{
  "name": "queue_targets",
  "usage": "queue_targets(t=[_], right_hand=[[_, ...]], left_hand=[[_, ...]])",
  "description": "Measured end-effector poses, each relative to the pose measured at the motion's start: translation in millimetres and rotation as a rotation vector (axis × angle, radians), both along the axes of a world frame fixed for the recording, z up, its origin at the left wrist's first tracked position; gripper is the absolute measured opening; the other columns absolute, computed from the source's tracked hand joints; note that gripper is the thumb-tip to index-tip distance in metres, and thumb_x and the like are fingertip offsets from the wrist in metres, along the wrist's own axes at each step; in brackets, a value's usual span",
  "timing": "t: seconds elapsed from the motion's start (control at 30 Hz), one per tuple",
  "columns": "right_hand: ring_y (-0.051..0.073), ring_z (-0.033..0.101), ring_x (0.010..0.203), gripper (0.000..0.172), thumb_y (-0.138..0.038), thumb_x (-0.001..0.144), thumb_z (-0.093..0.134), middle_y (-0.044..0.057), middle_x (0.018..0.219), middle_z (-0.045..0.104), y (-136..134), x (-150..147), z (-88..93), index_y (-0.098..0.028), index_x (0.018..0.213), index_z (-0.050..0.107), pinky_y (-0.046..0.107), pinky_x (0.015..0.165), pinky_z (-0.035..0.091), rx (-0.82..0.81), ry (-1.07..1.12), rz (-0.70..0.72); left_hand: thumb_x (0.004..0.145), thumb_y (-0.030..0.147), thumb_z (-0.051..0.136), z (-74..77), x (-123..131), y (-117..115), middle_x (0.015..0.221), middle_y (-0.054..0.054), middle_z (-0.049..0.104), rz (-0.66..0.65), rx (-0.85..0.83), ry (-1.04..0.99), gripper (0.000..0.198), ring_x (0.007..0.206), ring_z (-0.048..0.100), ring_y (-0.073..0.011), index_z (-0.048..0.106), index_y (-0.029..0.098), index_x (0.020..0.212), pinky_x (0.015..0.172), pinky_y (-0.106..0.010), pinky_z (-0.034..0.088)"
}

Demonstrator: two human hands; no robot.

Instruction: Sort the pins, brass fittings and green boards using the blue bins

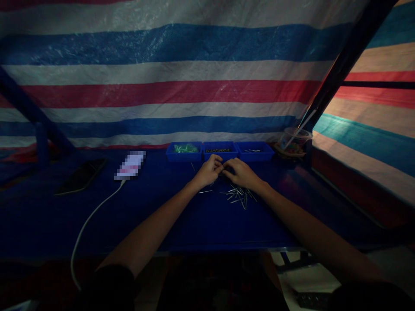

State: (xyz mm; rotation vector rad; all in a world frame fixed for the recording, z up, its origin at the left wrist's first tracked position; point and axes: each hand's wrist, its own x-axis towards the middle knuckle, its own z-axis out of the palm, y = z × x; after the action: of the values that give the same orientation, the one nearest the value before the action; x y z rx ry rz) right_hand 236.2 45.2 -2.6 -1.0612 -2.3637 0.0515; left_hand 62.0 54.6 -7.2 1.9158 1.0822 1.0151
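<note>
My left hand (208, 172) and my right hand (240, 172) come nearly together over the blue table, fingertips almost meeting. The fingers of both are bent in and closed; whatever small thing they pinch is too dark to make out. Just below my right hand lies a loose pile of thin metal pins (240, 195). One separate pin (205, 191) rests below my left hand. Behind the hands stand three blue trays in a row: the left tray (184, 158) has green pieces, the middle tray (207, 156) small dark brownish parts, the right tray (264, 156) a few thin pins.
To the left lie a lit phone (130, 165) with a white cable (92, 212) and a dark phone (81, 176). A clear plastic cup (296, 136) with a straw stands at the back right. Striped sheeting (168, 93) hangs behind the table (181, 231).
</note>
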Motion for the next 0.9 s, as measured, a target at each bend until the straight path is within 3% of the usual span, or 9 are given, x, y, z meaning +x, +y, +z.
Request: queue_targets(t=[0.17,0.27,0.33,0.43,0.53,0.6,0.67,0.77,0.9], right_hand=[[0.016,0.056,0.081,0.011,-0.024,0.085,0.053,0.004,0.087,0.063,-2,-1,3.0,-0.018,0.093,0.058,0.029,0.074,0.043,0.007,0.134,0.071],[0.016,0.056,0.08,0.012,-0.027,0.087,0.053,0.005,0.084,0.063,-5,1,7.7,-0.018,0.09,0.06,0.029,0.073,0.043,0.069,0.078,0.102],[0.017,0.055,0.077,0.017,-0.03,0.089,0.05,0.005,0.079,0.062,-5,6,16.1,-0.018,0.085,0.061,0.03,0.072,0.042,0.136,0.011,0.096],[0.019,0.054,0.077,0.025,-0.035,0.091,0.046,0.006,0.078,0.062,2,25,34.7,-0.019,0.081,0.062,0.032,0.073,0.041,0.276,0.014,-0.031],[0.023,0.054,0.086,0.03,-0.038,0.092,0.042,0.01,0.086,0.062,18,52,47.2,-0.018,0.087,0.063,0.036,0.078,0.039,0.397,0.123,-0.406],[0.027,0.052,0.093,0.031,-0.038,0.091,0.041,0.014,0.095,0.063,29,68,45.2,-0.016,0.096,0.063,0.04,0.079,0.037,0.388,0.108,-0.679],[0.032,0.05,0.099,0.035,-0.038,0.09,0.043,0.018,0.103,0.062,34,75,35.8,-0.013,0.106,0.061,0.044,0.08,0.035,0.326,0.009,-0.823],[0.035,0.047,0.103,0.039,-0.039,0.088,0.046,0.02,0.107,0.061,30,70,20.3,-0.011,0.111,0.059,0.047,0.081,0.033,0.26,-0.099,-0.819],[0.033,0.048,0.102,0.037,-0.041,0.088,0.046,0.016,0.107,0.061,16,41,13.5,-0.015,0.111,0.06,0.043,0.079,0.034,0.24,-0.076,-0.644]], left_hand=[[0.078,0.012,0.058,6.0,0,-5,0.101,-0.001,0.048,0.037,-0.085,-0.18,0.041,0.057,0.05,-0.0021,0.032,0.022,0.108,0.057,-0.02,0.043],[0.077,0.015,0.063,9.5,-2,-7,0.097,-0.001,0.05,0.006,-0.123,-0.227,0.046,0.06,0.052,-0.0036,0.032,0.022,0.11,0.06,-0.021,0.044],[0.08,0.022,0.061,12.5,-6,-5,0.088,0.0,0.053,0.012,-0.134,-0.203,0.038,0.063,0.055,-0.0068,0.036,0.021,0.109,0.062,-0.022,0.045],[0.089,0.036,0.049,18.4,-20,0,0.074,-0.001,0.057,0.179,-0.025,0.047,0.019,0.066,0.059,-0.0131,0.05,0.018,0.095,0.064,-0.026,0.046],[0.087,0.044,0.049,22.5,-39,3,0.078,-0.007,0.062,0.401,0.191,0.468,0.029,0.078,0.062,-0.0214,0.058,0.016,0.083,0.072,-0.033,0.046],[0.083,0.048,0.054,22.4,-47,3,0.088,-0.012,0.065,0.446,0.205,0.704,0.034,0.087,0.062,-0.0267,0.062,0.015,0.085,0.077,-0.037,0.047],[0.082,0.049,0.054,20.3,-49,1,0.096,-0.016,0.064,0.447,0.147,0.855,0.038,0.092,0.061,-0.0299,0.064,0.013,0.091,0.079,-0.039,0.048],[0.085,0.04,0.05,16.1,-46,0,0.103,-0.017,0.063,0.477,0.099,0.951,0.034,0.098,0.061,-0.0303,0.065,0.012,0.098,0.08,-0.039,0.049],[0.086,0.022,0.045,13.8,-46,2,0.103,-0.02,0.063,0.463,0.084,0.993,0.027,0.097,0.062,-0.0311,0.066,0.01,0.099,0.079,-0.04,0.049]])
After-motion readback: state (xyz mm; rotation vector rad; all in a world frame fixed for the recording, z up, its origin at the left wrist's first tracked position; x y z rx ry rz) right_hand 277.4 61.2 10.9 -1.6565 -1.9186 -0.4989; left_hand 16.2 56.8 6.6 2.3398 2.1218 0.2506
